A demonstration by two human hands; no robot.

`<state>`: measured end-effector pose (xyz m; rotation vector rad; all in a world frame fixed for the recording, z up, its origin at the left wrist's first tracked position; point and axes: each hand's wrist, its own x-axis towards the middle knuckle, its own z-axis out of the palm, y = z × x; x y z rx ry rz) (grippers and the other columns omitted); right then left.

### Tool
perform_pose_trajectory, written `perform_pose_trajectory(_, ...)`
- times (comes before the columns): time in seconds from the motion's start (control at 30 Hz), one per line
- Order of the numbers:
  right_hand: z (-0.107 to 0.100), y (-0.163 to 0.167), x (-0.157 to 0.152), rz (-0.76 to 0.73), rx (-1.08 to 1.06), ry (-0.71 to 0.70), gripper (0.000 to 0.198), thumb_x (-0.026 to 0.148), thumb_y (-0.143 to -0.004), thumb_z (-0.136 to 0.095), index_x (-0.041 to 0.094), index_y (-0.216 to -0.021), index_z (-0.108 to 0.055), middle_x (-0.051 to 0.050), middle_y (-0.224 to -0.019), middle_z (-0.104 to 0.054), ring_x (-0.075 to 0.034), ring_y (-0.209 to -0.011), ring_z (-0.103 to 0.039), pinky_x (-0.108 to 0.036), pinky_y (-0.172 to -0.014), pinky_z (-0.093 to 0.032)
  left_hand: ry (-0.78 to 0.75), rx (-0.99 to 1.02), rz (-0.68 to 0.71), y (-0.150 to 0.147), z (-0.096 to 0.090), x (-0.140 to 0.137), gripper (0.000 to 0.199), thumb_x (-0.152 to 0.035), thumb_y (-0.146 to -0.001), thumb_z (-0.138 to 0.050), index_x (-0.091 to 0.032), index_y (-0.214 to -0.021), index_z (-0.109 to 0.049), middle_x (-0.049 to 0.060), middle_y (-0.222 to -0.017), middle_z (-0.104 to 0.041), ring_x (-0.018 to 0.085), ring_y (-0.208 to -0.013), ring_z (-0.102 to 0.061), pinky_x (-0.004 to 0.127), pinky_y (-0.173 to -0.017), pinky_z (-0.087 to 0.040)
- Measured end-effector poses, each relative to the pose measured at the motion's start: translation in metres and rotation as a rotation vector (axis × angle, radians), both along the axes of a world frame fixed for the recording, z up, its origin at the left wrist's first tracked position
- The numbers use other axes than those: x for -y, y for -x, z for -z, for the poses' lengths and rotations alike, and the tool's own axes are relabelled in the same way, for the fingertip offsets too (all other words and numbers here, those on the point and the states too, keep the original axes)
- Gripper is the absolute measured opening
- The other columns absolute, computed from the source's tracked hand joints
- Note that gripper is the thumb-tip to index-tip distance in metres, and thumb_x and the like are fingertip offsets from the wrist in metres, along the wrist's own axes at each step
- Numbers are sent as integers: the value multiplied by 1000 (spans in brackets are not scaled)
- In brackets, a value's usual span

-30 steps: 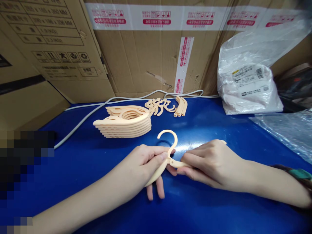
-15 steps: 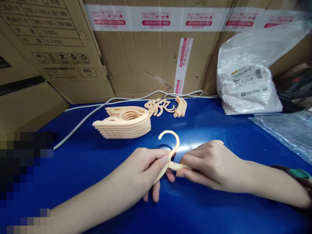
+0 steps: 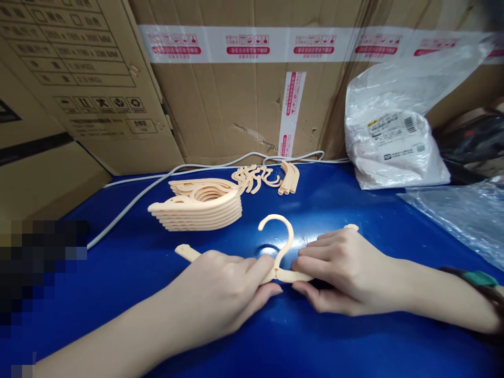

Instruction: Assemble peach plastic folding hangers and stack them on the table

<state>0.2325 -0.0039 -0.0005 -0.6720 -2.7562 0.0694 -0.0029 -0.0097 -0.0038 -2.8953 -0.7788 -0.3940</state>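
Observation:
A cream plastic clothes hanger [image 3: 290,233] is held between my two hands over the blue surface, its hook pointing up and curling to the left. My left hand [image 3: 224,286] is wrapped over the left arm of the hanger, whose end sticks out beyond the knuckles. On the other side my right hand [image 3: 340,273] grips the right arm, and a bit of its tip shows above the hand. The joint below the hook lies between the two hands. Palms and most of the hanger's arms are hidden by the fingers.
Behind my left hand lies a stack of cream hanger parts [image 3: 200,216]. Loose hooks [image 3: 252,177] and short curved pieces [image 3: 289,178] sit farther back. A white cable [image 3: 142,195] runs before cardboard boxes [image 3: 220,94]. At right are a white plastic bag [image 3: 394,142] and clear wrap [image 3: 468,210].
My left hand has turned over, from thumb on top to knuckles up, and the hanger's left arm now points out to the upper left. My right hand keeps its grip.

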Motion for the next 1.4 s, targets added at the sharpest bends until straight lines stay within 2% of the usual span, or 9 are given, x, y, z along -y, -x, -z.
perform_pose_trajectory(0.13, 0, 1, -2, -26, 3, 3, 25, 21, -92, -42, 18, -72, -57, 0, -61, -56, -13, -54, -44, -27, -55, -30, -44, 7, -2, 0, 0, 0, 34, -33, -105, -19, -18, -96, -48, -4, -58, -59, 17, -44, -60, 29, -38, -35)
perform_pose_trajectory(0.27, 1, 1, -3, -32, -13, -36, 22, 19, -90, -44, 16, -75, -59, -1, -65, -58, -14, -58, -42, -28, -58, -31, -4, 10, 1, 1, 0, -2, 28, -31, -104, -25, -18, -97, -48, -2, -62, -63, 17, -52, -65, 27, -41, -39)
perform_pose_trajectory(0.5, -2, -1, -9, 61, -120, -134, 21, 31, -92, -53, 17, -78, -61, -2, -70, -60, -16, -68, -46, -31, -66, -33, 16, 43, -43, 5, -1, -6, 26, -29, -103, -29, -19, -88, -48, -3, -60, -62, 16, -48, -63, 26, -40, -35)
perform_pose_trajectory(0.67, -8, -3, -5, 85, -199, -280, 14, 28, -93, -54, 16, -92, -63, -7, -91, -66, -18, -81, -53, -33, -74, -37, 12, 65, -69, 6, -3, -6, 24, -27, -101, -33, -19, -87, -50, -3, -58, -62, 15, -47, -63, 26, -40, -33)
perform_pose_trajectory(0.83, -5, -4, 3, 22, -212, -434, 14, 25, -94, -51, 18, -95, -62, -2, -80, -67, -17, -71, -51, -34, -65, -32, 29, 68, -80, 5, -1, -5, 23, -26, -101, -33, -18, -88, -51, -4, -59, -62, 15, -48, -64, 26, -41, -33)
perform_pose_trajectory(0.93, -1, -3, 4, -18, -211, -399, 14, 23, -94, -50, 16, -95, -61, -2, -74, -66, -15, -63, -49, -33, -57, -30, 29, 69, -80, 4, -1, -6, 23, -27, -100, -35, -18, -89, -52, -3, -59, -62, 16, -49, -64, 26, -41, -33)
perform_pose_trajectory(1.1, -2, -1, 3, -16, -176, -328, 17, 21, -94, -49, 12, -105, -59, -1, -71, -67, -13, -59, -55, -30, -54, -36, 51, 76, -66, 6, -2, -6, 21, -25, -99, -37, -18, -84, -51, -3, -58, -60, 15, -47, -62, 27, -41, -32)
perform_pose_trajectory(1.23, -5, -1, 2, 13, -154, -324, 18, 19, -93, -49, 12, -106, -59, -2, -73, -69, -13, -59, -57, -29, -54, -37, 64, 75, -61, 7, -2, -5, 21, -24, -98, -40, -19, -81, -50, -3, -58, -59, 15, -47, -62, 27, -42, -30)
perform_pose_trajectory(1.4, -4, -1, 1, 41, -164, -344, 17, 20, -93, -50, 13, -104, -60, -2, -73, -70, -12, -56, -53, -28, -53, -35, 21, 132, -75, 7, 5, -6, 23, -28, -98, -39, -20, -80, -50, -4, -55, -57, 15, -44, -58, 28, -42, -26)
